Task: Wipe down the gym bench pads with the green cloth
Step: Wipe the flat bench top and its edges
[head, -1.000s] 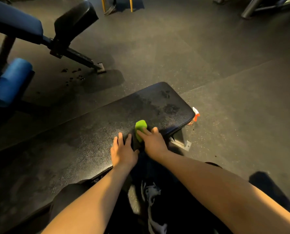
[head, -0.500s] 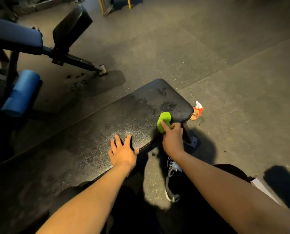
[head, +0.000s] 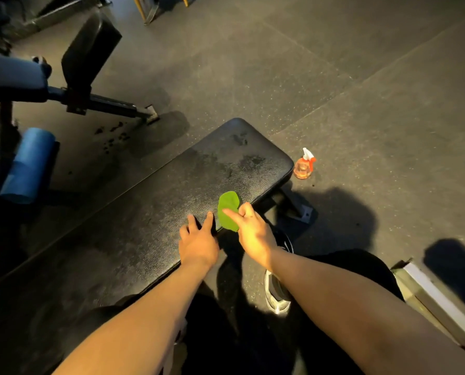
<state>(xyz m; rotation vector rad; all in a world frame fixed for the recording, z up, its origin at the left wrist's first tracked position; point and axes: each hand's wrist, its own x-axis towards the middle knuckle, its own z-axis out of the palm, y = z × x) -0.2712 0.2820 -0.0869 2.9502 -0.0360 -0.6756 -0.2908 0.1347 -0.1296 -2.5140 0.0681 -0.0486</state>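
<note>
Green against black vinyl: pinching the cloth in the right hand, forefinger lying along it, other fingers curling in behind. Holding it at the near long edge of the bench pad, close to the end corner, seemingly hanging partly over that edge. Bracing with the left hand just beside it, fingers spreading flat on the pad, gripping nothing.

Reading the cloth as lying just ahead of the right knuckles and to their left, between the two hands, with its long axis running across the pad's width, from near edge toward far edge. Judging the right hand the nearer one and the only one placed for the stroke; leaving the left as a prop.

Seeing darker damp patches farther on, toward the end edge and far corner, well apart from the cloth. Probably needing a push away and to the right, roughly along that long axis, to reach them. Watching for the cloth slipping off the near edge toward the shoe on the floor below. Noting a spray bottle standing on the floor just beyond the end of the pad, untouched.
</note>
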